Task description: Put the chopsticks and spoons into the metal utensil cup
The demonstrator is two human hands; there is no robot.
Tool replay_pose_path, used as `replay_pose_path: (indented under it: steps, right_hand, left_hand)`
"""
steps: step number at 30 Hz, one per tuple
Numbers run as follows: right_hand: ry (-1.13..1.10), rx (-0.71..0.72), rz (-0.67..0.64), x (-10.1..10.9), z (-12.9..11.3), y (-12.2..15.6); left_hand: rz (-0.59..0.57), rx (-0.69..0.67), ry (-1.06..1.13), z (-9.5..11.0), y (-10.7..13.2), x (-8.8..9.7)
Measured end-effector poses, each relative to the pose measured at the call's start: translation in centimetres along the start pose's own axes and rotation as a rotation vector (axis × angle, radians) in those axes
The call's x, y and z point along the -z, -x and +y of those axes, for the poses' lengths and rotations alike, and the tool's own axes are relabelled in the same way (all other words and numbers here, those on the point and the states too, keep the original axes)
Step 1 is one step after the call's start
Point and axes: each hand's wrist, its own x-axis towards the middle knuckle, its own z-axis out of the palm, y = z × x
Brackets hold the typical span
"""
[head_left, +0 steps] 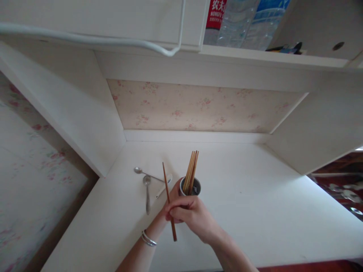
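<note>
Several wooden chopsticks [190, 172] stand leaning in a dark-lined cup [197, 187] with a pale rim. Around the cup's left side wraps my left hand [176, 190], partly hidden behind my right wrist and fingers. My right hand [184, 213] pinches a single brown chopstick [166, 181] between thumb and fingers, tilted, outside the cup and to its left. Left of the hands, a long-handled spoon [138, 170], a short metal spoon [147, 192] and a white spoon-like utensil [169, 178] lie on the white tabletop [241, 219].
White side panels [82, 102] flank the tabletop, with a floral-papered back wall [184, 107]. Overhead, a shelf [255, 54] holds water bottles [236, 22] and small dark items. A white cable [113, 39] hangs at the upper left.
</note>
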Motion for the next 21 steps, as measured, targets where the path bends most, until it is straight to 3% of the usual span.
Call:
replay_pose_path:
  steps: [4, 9, 15, 21]
  right_hand:
    - [-0.104, 0.182, 0.118, 2.0, -0.2, 1.1]
    - [-0.220, 0.332, 0.390, 5.4, -1.0, 1.1]
    - [-0.125, 0.354, 0.589, 9.3, -1.3, -1.0]
    - [0.180, 0.303, 0.633, 10.6, 1.2, -3.3]
  left_hand:
    - [-0.105, -0.001, 0.033, -0.4, -0.5, 0.0]
    - [-0.184, -0.060, 0.114, -1.4, -0.9, -0.4]
    - [-0.172, -0.071, 0.032, -1.8, -1.0, 0.0]
    - [-0.174, -0.059, 0.035, -2.0, -1.1, 0.1]
